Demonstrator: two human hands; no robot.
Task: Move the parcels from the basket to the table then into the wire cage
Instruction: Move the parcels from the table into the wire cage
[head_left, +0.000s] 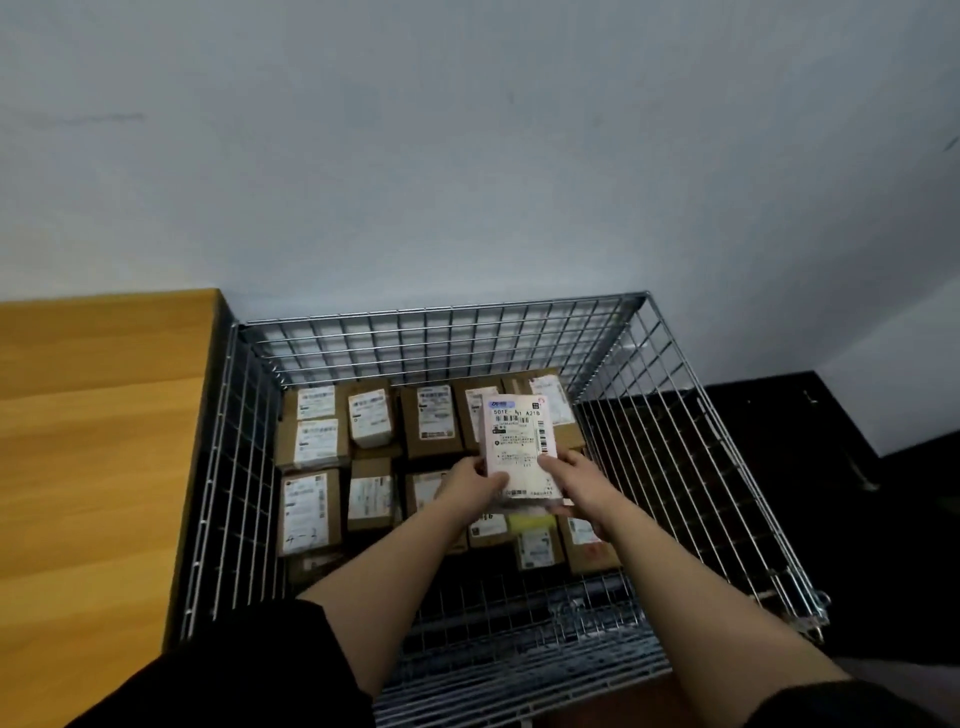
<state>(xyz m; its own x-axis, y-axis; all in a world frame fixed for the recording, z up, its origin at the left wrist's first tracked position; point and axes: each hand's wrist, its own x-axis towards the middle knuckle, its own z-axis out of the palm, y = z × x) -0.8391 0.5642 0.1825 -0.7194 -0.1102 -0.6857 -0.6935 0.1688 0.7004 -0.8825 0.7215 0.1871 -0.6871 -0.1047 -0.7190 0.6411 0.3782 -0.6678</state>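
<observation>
So the flat white plastic-wrapped parcel with the big printed shipping label (521, 448) is up in the air over the right half of the silver wire mesh cage (691, 415), held above the brown cardboard parcels (311, 441) already packed in rows on the cage floor. Its long axis runs near-to-far, label facing up, and it tilts a bit with the far end higher.

Both hands have it by the near end. The left hand (470, 486) holds the near-left edge with its thumb on top of the label, and the right hand (574, 488) grips the near-right edge the same way, fingers curled underneath. So the whole parcel sticks out away from the fingers toward the far wall of the cage.

My guess is it's about to get set down, and the far end would land first. Neither hand looks closer than the other.

The orange wooden table (93, 441) sits just left of the cage, touching its side. Grey wall (467, 156) behind.
</observation>
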